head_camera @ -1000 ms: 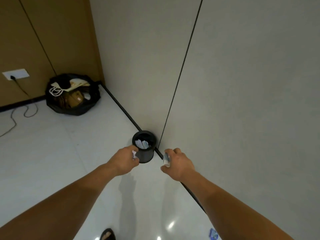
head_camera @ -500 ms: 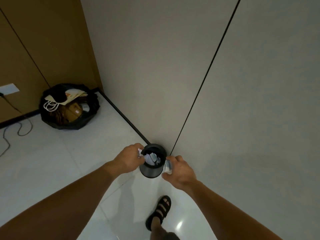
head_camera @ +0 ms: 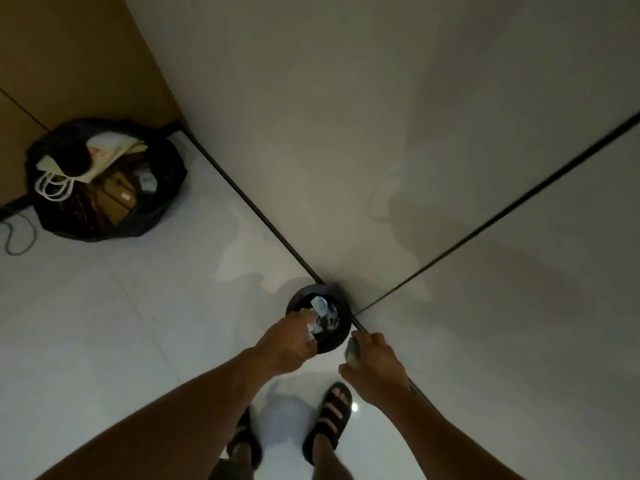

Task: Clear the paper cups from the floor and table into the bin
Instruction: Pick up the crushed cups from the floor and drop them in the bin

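Far left, a black rubbish bag (head_camera: pixel 104 178) sits in the floor's corner. Centre, the small black bin (head_camera: pixel 320 322) stands on the floor against the wall, crumpled cups inside. The left hand (head_camera: pixel 289 342) hovers over its rim, clutching a white cup (head_camera: pixel 310 330). Just right of the bin, the right hand (head_camera: pixel 375 367) grips another cup (head_camera: pixel 352 350).

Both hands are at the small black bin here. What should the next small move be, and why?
Probably let go with the left hand: it holds a white crumpled cup already over the bin opening, so it should fall in. The right hand grips another cup just outside the rim.
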`<state>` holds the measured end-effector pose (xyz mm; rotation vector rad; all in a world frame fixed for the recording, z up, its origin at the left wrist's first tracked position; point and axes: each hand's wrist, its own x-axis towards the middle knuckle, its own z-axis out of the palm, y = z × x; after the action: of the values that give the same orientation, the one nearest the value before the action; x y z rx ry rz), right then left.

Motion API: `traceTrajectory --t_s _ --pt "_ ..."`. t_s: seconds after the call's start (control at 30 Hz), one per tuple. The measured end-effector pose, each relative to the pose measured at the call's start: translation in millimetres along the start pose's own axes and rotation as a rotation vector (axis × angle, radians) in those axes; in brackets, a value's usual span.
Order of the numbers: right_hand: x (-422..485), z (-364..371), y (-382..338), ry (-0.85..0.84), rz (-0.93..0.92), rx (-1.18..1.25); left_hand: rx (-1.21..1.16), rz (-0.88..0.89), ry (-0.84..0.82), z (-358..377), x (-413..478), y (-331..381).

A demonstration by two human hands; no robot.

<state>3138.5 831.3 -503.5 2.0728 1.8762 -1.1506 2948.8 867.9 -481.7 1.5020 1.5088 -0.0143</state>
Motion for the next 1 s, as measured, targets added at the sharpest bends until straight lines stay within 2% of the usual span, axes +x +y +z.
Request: traceTrajectory --t_s 0.23,0.5,0.6,0.77,1.0 --pt "125 88 26 -0.004 0.076 -0.012 0.103 0.002 -0.133 53 160 -77" --pt "260 184 68 0.065 0.197 0.058 0.123 0.064 -0.180 107 316 -156" --pt "272 204 78 0.094 0.192 0.063 0.099 0.075 -0.184 117 327 -174" --pt "248 209 70 0.041 0.227 0.074 0.143 0.082 -0.189 107 303 -182" --pt "196 138 19 0.050 0.241 0.100 0.202 0.087 -0.197 19 244 -133"
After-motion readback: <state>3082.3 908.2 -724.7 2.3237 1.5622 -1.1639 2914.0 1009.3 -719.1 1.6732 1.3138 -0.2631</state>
